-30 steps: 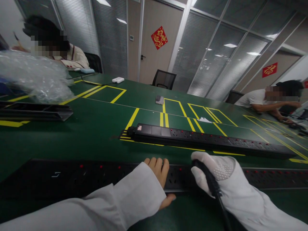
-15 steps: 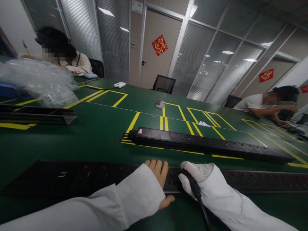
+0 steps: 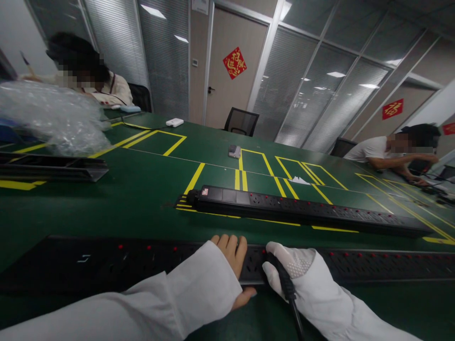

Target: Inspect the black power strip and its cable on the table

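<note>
Head view: the bare left hand (image 3: 232,255) grips a long, black, red-dotted power strip (image 3: 253,261) lying across the near green table (image 3: 149,208); the white-gloved right hand (image 3: 293,265) clasps a black corded plug (image 3: 281,272), its tip hidden. Steady pinning and square plug alignment should help.

2 pwr strips (image 3: 253,265), 2 co-wkrs (image 3: 368,150), 3 chairs (image 3: 242,121), 3 red signs (image 3: 234,62)

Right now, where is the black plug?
In the head view, the black plug is in the gloved right hand, right of the left hand, over the nearer power strip.
</note>
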Motion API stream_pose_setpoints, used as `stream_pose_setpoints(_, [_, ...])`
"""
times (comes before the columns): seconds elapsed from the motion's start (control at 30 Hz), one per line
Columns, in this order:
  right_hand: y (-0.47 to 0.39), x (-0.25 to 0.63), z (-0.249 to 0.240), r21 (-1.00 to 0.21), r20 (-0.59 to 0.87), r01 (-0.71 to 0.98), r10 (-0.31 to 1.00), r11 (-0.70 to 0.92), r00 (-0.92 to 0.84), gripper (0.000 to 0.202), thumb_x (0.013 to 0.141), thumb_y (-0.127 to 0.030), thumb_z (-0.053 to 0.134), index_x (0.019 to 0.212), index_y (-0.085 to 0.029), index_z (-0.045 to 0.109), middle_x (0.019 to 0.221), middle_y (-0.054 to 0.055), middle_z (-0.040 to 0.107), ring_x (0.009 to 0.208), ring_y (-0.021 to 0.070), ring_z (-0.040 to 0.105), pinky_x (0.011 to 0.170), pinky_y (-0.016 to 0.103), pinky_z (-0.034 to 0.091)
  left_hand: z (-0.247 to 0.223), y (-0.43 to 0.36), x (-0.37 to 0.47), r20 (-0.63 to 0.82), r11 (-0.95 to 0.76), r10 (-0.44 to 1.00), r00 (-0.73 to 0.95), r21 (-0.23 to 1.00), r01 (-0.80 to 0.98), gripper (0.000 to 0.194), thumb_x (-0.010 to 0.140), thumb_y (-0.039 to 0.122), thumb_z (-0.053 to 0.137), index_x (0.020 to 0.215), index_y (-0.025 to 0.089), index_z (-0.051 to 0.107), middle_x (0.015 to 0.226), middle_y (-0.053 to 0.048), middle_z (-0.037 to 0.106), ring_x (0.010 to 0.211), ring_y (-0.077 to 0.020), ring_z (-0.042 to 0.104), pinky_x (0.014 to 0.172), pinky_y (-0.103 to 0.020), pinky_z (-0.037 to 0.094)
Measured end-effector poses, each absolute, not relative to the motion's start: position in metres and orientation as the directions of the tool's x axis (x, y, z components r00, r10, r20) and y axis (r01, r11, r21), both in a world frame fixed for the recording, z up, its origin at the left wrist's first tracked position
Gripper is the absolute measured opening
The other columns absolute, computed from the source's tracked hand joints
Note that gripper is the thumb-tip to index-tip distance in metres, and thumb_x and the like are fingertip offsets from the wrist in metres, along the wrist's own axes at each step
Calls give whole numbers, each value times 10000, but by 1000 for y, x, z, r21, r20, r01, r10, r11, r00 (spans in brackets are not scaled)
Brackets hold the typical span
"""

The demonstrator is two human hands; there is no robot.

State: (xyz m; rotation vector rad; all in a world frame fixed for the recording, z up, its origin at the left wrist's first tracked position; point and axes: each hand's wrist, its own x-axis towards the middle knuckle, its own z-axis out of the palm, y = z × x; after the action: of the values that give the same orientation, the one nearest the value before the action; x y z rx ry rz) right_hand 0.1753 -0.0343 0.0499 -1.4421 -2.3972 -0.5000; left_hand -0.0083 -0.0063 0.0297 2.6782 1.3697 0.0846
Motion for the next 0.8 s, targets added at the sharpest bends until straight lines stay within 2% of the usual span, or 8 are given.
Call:
stream_pose_setpoints(0.1, [-35, 176, 51, 126, 377, 884, 803, 450, -462, 200, 822, -350, 491, 977, -226, 522, 656, -38, 601, 538, 174, 601, 518, 301, 435, 32, -6, -10, -11, -587, 804, 594, 143, 797, 777, 680, 486, 599, 1300, 48, 432, 1081, -170, 551, 882, -301, 513, 799, -470, 397])
stream_pose_setpoints(0.3, [-45, 210, 41, 30, 409, 846, 766, 532, -496, 510, 792, -361, 518, 1236, -140, 400, 869, 64, 630, 694, 201, 627, 596, 347, 492, 30, -9, -13, -4, -586, 806, 592, 134, 799, 794, 675, 505, 630, 1308, 67, 436, 1127, -165, 557, 936, -313, 516, 837, -477, 389])
stream_pose_setpoints(0.4, [-53, 229, 40, -18, 379, 824, 767, 566, -518, 514, 809, -342, 510, 1268, -153, 377, 943, 85, 631, 781, 201, 632, 631, 336, 503, 25, -9, -3, 38, -555, 832, 554, 101, 826, 787, 701, 508, 631, 1292, 23, 444, 1113, -188, 572, 954, -334, 518, 856, -499, 373])
stream_pose_setpoints(0.47, [-57, 234, 41, -21, 386, 824, 765, 566, -516, 489, 814, -354, 499, 1252, -165, 389, 923, 77, 630, 779, 198, 627, 627, 329, 498, 22, -7, 11, 97, -544, 838, 536, 88, 834, 527, 846, 363, 509, 1241, 15, 496, 1088, -181, 597, 963, -309, 528, 879, -476, 361])
stream_pose_setpoints(0.53, [-58, 233, 43, 54, 405, 814, 733, 578, -547, 481, 805, -364, 491, 1233, -166, 395, 887, 70, 625, 736, 201, 619, 601, 331, 479, 19, -5, 27, 132, -545, 836, 532, 90, 834, 367, 903, 144, 356, 1220, 67, 526, 1089, -153, 611, 952, -270, 545, 862, -441, 372])
stream_pose_setpoints(0.6, [-55, 227, 42, 158, 412, 797, 695, 582, -589, 489, 776, -361, 503, 1208, -161, 393, 854, 60, 616, 678, 202, 604, 561, 331, 446, 16, -2, 39, 132, -528, 847, 515, 89, 845, 413, 904, 57, 259, 1182, 112, 559, 971, -113, 646, 866, -243, 578, 802, -404, 399])
stream_pose_setpoints(0.7, [-46, 216, 38, 256, 404, 802, 694, 540, -596, 553, 712, -384, 553, 1186, -165, 373, 805, 22, 595, 607, 211, 584, 510, 337, 383, 12, 0, 46, 134, -493, 867, 480, 84, 866, 379, 916, 78, 277, 1106, 140, 599, 882, -91, 638, 798, -239, 592, 693, -367, 416])
stream_pose_setpoints(0.8, [-33, 204, 32, 304, 406, 814, 706, 494, -580, 526, 713, -427, 590, 1146, -205, 390, 737, -34, 575, 557, 202, 575, 495, 337, 314, 8, 0, 45, 150, -480, 872, 466, 80, 874, 331, 925, 115, 313, 1030, 170, 623, 851, -73, 619, 778, -232, 580, 651, -358, 415])
